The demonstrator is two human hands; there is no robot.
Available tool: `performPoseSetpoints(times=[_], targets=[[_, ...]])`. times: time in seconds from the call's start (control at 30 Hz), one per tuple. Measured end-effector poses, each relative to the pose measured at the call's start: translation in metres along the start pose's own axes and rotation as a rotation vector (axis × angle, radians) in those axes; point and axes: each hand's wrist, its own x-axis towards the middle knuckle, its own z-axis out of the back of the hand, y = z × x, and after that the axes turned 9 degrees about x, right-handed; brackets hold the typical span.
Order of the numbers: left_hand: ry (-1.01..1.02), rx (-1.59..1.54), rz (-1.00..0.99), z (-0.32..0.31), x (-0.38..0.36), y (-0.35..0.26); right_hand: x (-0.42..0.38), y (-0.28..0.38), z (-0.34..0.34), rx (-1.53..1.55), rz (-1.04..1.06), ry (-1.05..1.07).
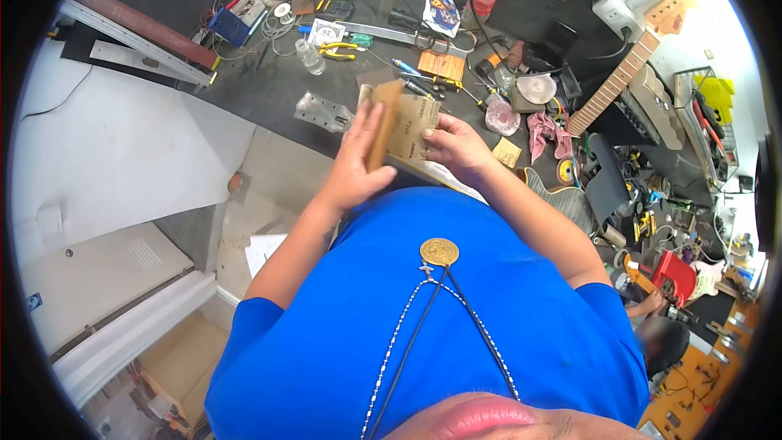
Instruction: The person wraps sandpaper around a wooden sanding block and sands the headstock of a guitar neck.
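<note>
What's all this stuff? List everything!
Flat worktable: 1, black, ahead
Rectangular wooden block: 1, brown, centre
Printed sandpaper sheet: 1, tan, right of block
Flat plastic plate: 1, clear, left of block
Small bottle: 1, clear, on worktable
Metal pliers: 1, yellow-handled, right of bottle
Square paper note: 1, yellow, right of sheet
Fretted guitar neck: 1, brown, right
Jumbled clutter: uncountable, many colours, right
Round medallion: 1, gold, chest
Short-sleeved shirt: 1, blue, worn
Left-hand grip: 1, bare, on block
Right-hand grip: 1, bare, on sheet

Sandpaper (414, 129): sits between your left hand (357, 151) and right hand (460, 145)
Pliers (338, 56): ahead, right of jar (309, 59)
Guitar neck (615, 81): way right
</note>
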Motion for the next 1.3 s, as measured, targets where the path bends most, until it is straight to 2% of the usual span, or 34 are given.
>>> performPoseSetpoints(times=[0.1, 0.23, 0.33, 0.43, 0.53, 0.63, 0.67, 0.77, 0.8, 0.9, 1.03, 1.17, 1.27, 1.3], targets=[[0.054, 0.365, 0.046, -0.022, 0.001, -0.023, -0.008, 0.006, -0.022, 0.089, -0.006, 0.048], [-0.042, 0.455, -0.062, -0.022, 0.011, -0.021, -0.01, 0.009, -0.033, 0.134, 0.046, 0.047], [-0.056, 0.51, -0.005, -0.023, 0.01, -0.028, -0.006, 0.003, -0.031, 0.083, 0.123, 0.004], [-0.091, 0.586, -0.038, -0.023, 0.009, -0.033, -0.003, -0.002, -0.034, 0.028, 0.201, -0.056], [-0.119, 0.489, -0.041, -0.017, 0.008, -0.04, -0.003, 0.001, -0.032, -0.041, 0.238, -0.094], [-0.334, -0.045, 0.12, -0.016, 0.015, -0.022, -0.006, 0.005, -0.032, -0.06, 0.238, -0.117], [-0.375, -0.452, 0.234, -0.019, 0.018, -0.019, -0.007, 0.004, -0.032, -0.056, 0.233, -0.125], [-0.257, -0.685, 0.381, -0.024, 0.019, -0.006, -0.001, -0.004, -0.022, -0.07, 0.233, -0.139], [-0.262, -0.486, 0.29, -0.026, 0.018, -0.01, 0.0, -0.004, -0.02, -0.106, 0.241, -0.149], [-0.216, 0.156, 0.188, -0.026, 0.012, -0.018, 0.002, -0.005, -0.019, -0.236, 0.266, -0.231], [-0.223, 0.432, 0.031, -0.031, 0.01, -0.025, -0.001, -0.002, -0.035, -0.438, 0.288, -0.388], [-0.213, 0.638, -0.024, -0.033, 0.017, -0.028, 0.0, -0.001, -0.038, -0.626, 0.291, -0.467], [-0.254, 0.628, -0.02, -0.038, 0.022, -0.016, -0.008, 0.009, -0.058, -0.132, 0.298, -0.328], [-0.253, 0.617, -0.026, -0.037, 0.023, -0.014, -0.007, 0.007, -0.051, -0.159, 0.278, -0.309]])
